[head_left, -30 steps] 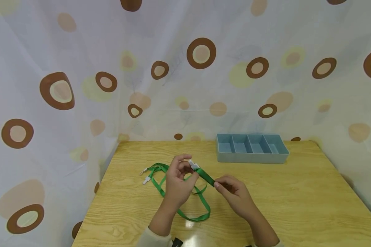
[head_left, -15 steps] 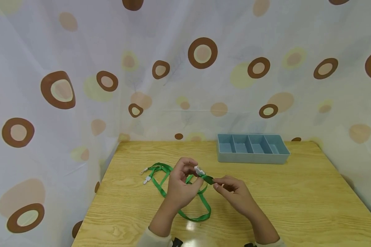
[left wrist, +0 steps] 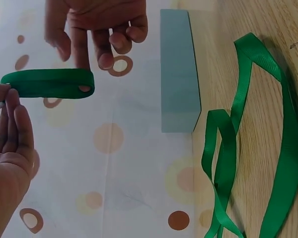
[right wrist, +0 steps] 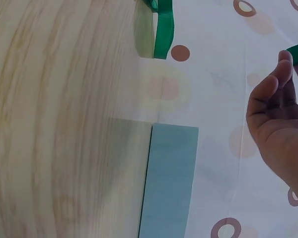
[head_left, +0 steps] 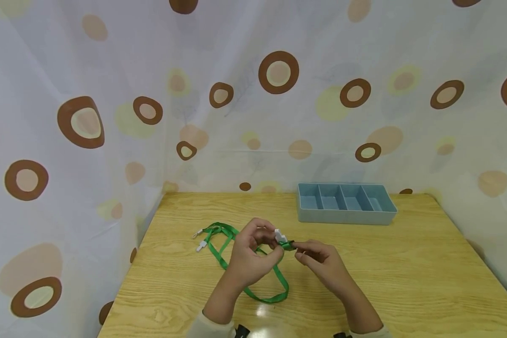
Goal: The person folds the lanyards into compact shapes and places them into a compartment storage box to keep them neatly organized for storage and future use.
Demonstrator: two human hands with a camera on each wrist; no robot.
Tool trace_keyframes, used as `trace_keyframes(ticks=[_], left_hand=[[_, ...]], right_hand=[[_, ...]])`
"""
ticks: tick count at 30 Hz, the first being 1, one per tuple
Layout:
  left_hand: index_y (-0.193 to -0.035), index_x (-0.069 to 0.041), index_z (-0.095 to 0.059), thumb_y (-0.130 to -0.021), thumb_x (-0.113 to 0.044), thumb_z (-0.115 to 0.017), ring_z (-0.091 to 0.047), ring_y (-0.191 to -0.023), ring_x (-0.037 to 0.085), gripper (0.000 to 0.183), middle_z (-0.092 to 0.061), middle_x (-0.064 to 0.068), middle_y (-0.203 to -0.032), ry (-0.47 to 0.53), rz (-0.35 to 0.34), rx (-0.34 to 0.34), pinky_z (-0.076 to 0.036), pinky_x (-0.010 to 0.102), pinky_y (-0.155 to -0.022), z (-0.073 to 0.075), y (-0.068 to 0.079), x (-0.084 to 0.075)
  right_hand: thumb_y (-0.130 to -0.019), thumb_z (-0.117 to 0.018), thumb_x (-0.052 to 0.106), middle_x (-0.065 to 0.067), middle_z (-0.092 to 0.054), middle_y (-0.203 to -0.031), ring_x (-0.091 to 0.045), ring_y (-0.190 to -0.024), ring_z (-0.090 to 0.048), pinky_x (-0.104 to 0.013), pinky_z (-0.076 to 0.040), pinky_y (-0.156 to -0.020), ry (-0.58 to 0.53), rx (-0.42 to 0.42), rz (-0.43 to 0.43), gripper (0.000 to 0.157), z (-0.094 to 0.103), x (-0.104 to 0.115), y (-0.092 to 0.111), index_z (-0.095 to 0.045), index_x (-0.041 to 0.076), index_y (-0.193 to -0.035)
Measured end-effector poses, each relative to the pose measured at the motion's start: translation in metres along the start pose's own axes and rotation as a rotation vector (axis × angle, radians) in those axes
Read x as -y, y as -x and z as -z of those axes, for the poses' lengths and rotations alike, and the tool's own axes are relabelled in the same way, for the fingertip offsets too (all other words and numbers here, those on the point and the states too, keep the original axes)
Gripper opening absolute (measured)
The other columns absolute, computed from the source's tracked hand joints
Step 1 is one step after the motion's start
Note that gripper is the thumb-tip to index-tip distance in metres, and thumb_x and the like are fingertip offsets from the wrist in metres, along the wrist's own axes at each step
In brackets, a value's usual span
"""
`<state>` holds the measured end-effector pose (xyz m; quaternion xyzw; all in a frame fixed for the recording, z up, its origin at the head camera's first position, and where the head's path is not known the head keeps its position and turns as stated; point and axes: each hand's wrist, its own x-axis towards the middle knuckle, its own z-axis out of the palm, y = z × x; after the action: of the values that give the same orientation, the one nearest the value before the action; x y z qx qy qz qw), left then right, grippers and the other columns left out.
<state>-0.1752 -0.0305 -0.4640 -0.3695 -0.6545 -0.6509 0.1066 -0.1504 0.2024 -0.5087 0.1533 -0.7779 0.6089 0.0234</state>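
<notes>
My left hand (head_left: 253, 258) pinches a green ribbon lanyard between thumb and fingers, with its white plastic clip (head_left: 280, 235) standing up at the fingertips. In the left wrist view the held ribbon (left wrist: 47, 82) forms a flat loop reaching toward my right hand (head_left: 323, 265). The right index finger is poked into the far end of that loop, its tip showing inside; the thumb stands apart from the ribbon. More green lanyard (head_left: 284, 281) lies in loose loops on the table below and left of the hands, with a white clip (head_left: 201, 245) at its left end.
A blue-grey tray (head_left: 346, 216) with several compartments stands at the back right of the wooden table (head_left: 405, 267). A patterned curtain (head_left: 236, 122) hangs behind the table and along its sides.
My left hand has moved right and slightly down with the white clip, closer to the right hand. The ribbon stretch between the hands has shortened, and the right thumb has parted from the ribbon.
</notes>
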Motion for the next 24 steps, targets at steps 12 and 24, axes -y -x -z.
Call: trace_keyframes(ticks=[12, 24], left_hand=[[-0.119, -0.001, -0.055, -0.093, 0.01, -0.071, -0.079, -0.084, 0.03, 0.033, -0.076, 0.026, -0.1, 0.084, 0.044, 0.007, -0.067, 0.042, -0.076, -0.0017, 0.0018, -0.0046], [-0.118, 0.0, -0.055, -0.092, 0.011, -0.07, -0.081, -0.086, 0.031, 0.032, -0.075, 0.032, -0.102, 0.184, 0.145, 0.081, -0.068, 0.042, -0.076, -0.0084, 0.004, -0.0079]], right_hand=[[-0.103, -0.067, -0.001, -0.01, -0.077, -0.1, -0.007, -0.086, -0.072, -0.027, -0.064, -0.077, 0.008, -0.123, 0.146, 0.015, -0.0027, -0.003, 0.0009, -0.078, -0.001, -0.112], [-0.106, -0.062, 0.001, 0.008, -0.081, -0.099, -0.01, -0.084, -0.077, -0.028, -0.065, -0.078, -0.111, -0.11, 0.104, 0.021, -0.0029, -0.0054, -0.0015, -0.074, -0.013, -0.115]])
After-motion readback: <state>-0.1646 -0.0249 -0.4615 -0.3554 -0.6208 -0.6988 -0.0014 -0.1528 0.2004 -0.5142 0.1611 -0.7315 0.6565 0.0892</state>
